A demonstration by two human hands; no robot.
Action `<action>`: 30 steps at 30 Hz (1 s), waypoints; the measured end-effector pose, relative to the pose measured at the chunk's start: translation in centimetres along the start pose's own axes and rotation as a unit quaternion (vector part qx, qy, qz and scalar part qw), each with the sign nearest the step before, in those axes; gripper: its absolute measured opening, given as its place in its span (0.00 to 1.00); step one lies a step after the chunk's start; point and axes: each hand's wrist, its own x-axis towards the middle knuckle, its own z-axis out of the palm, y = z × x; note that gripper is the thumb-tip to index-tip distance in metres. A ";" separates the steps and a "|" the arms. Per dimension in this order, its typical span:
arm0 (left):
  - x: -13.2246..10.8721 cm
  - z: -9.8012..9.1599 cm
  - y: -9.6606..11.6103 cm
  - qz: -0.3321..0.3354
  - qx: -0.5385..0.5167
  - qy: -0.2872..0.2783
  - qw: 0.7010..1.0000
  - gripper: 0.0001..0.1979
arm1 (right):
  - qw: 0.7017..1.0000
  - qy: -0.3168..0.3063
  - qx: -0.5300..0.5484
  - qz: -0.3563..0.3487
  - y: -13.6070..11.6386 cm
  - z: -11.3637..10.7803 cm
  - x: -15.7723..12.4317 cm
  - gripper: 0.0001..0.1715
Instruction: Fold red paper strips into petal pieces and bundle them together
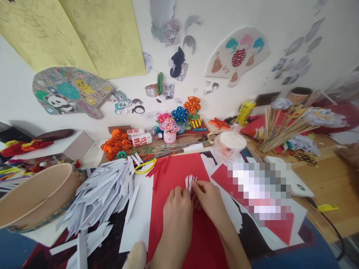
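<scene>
Over a red sheet of paper (pixel 168 179), both hands meet at a small bundle of white paper strips (pixel 190 182). My left hand (pixel 178 209) is closed around the bundle's lower part, its fingertips turned away from view. With thumb and forefinger, my right hand (pixel 209 196) pinches the bundle's right side near the top. The upper ends of the strips stick up above the fingers and look slightly fanned. To the left lies a big pile of folded white paper strips (pixel 102 190), and thin red paper strips (pixel 160 170) rest on the sheet's upper left.
A round tub (pixel 36 190) stands at far left. Yellow-handled scissors (pixel 146 166) lie behind the sheet. Farther back are flower pots (pixel 169 136), bottles (pixel 144 138) and a roll of tape (pixel 232 142). Wooden sticks (pixel 277 129) and a white device (pixel 291 179) with a cable are at right.
</scene>
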 end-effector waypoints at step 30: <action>-4.5 -3.1 -3.6 0.094 -0.530 0.170 0.825 0.09 | 0.911 -0.169 0.294 -0.237 -4.5 -2.2 -4.9 0.13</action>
